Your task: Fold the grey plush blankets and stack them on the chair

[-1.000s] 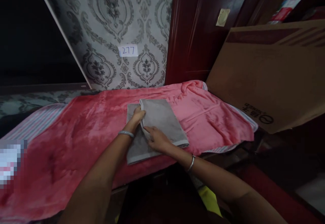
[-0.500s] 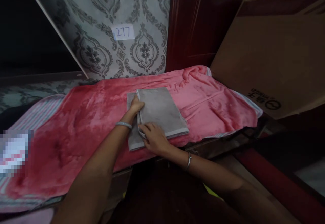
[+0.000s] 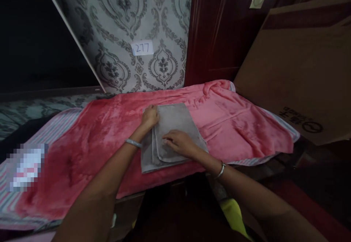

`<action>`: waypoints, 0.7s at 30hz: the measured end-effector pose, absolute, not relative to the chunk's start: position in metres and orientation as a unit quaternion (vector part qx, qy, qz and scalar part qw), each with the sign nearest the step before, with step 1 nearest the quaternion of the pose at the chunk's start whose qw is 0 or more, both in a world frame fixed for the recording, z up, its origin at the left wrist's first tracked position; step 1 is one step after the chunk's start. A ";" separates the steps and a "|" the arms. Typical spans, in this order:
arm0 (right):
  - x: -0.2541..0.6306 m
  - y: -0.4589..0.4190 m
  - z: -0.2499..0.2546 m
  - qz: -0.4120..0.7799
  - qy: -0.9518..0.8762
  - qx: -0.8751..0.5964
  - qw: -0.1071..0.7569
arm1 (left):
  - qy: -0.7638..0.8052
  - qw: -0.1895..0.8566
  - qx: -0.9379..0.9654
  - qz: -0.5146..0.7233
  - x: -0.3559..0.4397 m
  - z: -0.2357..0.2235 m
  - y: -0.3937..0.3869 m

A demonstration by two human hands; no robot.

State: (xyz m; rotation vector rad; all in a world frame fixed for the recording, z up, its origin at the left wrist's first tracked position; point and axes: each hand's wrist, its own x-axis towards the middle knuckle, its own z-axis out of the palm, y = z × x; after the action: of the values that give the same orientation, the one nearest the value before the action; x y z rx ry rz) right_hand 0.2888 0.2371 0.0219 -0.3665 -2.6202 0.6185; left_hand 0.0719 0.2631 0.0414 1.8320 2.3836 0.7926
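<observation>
A grey folded towel (image 3: 177, 119) lies flat, its upper fold set a little to the right so a strip of the lower layer shows at the left. At the far left part of that fold, my left hand (image 3: 150, 117) is closed on the cloth with curled fingers; its fingertips are partly hidden. My right hand (image 3: 179, 143) is over the near middle of the towel, palm down, with loosely bent fingers apart and nothing in them. Under the towel spreads a pink plush blanket (image 3: 109, 132) with a striped underside.
A large cardboard box (image 3: 298, 63) leans at the right beside a dark red door (image 3: 216, 33). At the left stands a dark screen (image 3: 46, 44). Patterned wallpaper behind carries a paper label (image 3: 142, 47) reading 277. Something yellow-green (image 3: 233, 214) shows below, near my body.
My right hand has let go of the fold's near left corner and moved right over the towel. That corner now lies flatter. My left hand stays at the far left edge; the view has tilted up slightly.
</observation>
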 end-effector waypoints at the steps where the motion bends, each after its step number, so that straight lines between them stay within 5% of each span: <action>1: 0.289 0.246 0.023 0.195 -0.949 -0.131 0.208 | 0.739 0.017 0.627 0.245 0.077 0.044 0.268; 6: 0.284 0.249 -0.001 0.122 -0.984 -0.059 0.117 | 0.646 0.091 0.740 0.165 0.109 0.021 0.287; 11: 0.285 0.236 -0.017 0.148 -0.984 -0.046 0.088 | 0.655 0.030 0.750 0.089 0.114 -0.013 0.287; 21: 0.287 0.240 -0.012 0.195 -0.977 -0.055 0.065 | 0.741 0.026 0.665 0.086 0.061 0.001 0.303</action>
State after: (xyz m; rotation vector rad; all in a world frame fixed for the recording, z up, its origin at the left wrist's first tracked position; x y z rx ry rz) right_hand 0.2870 0.2396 -0.0121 -0.1649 -2.9497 0.5889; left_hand 0.0610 0.3031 0.0011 2.0570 2.2905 0.2644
